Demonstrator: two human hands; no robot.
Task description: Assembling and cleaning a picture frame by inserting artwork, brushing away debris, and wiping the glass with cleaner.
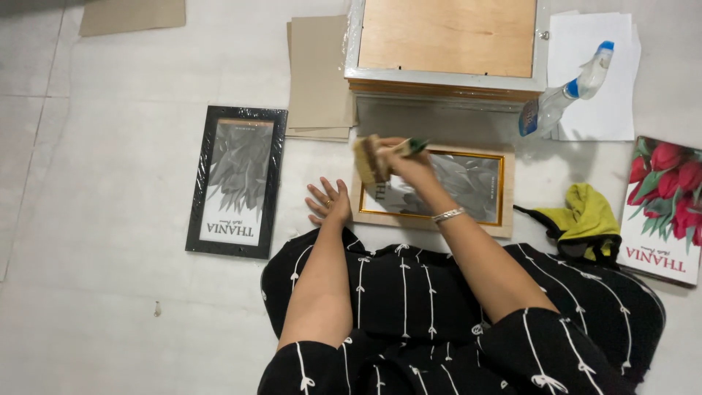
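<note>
Frames (235, 181), cardboard (319, 73) on floor (110, 292)

The left hand (328, 201) lies flat, palm down, fingers spread, its arm almost straight forward. The right hand (411, 164) is closed in a fist, raised a little, its forearm reaching forward and to the left

wore a black garment patterned with thin white vertical lines and small arrow-like marks, short-sleeved, arms bare below. had a slim silver bracelet on the right wrist and a ring on a finger of the left hand (329, 202).
</note>
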